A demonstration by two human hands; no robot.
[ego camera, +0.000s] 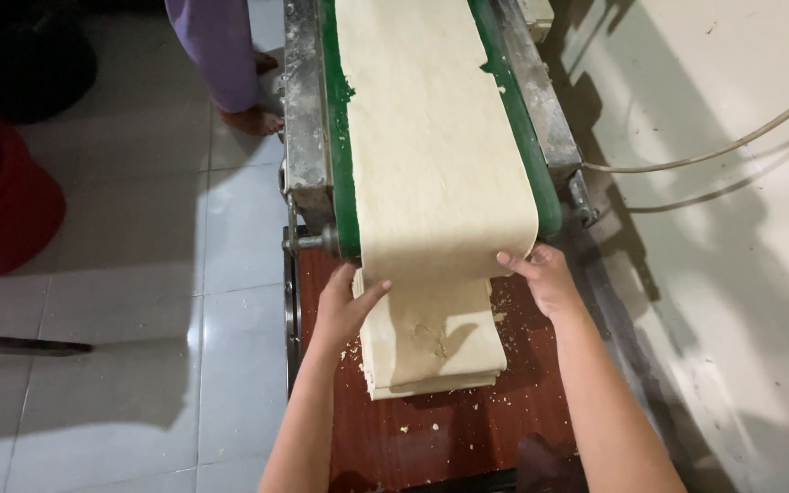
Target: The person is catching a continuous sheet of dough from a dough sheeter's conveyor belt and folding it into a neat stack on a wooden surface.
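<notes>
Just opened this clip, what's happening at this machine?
A person stands at the end of a green conveyor belt that carries a wide, pale sheet of dough. Both hands grip the sheet where it drops off the belt: the left hand on its left edge, the right hand on its right edge. Below lies a folded stack of dough on a reddish-brown board strewn with crumbs. Another person's bare feet show on the tiled floor beside the machine.

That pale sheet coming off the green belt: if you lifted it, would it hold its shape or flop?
Probably floppy: the dough sheet bends over the belt's end and lies in folds on the stack. Likely tear-prone, since crumbs litter the red-brown board. The left hand and right hand hold its edges, which suggests it needs guiding.
</notes>
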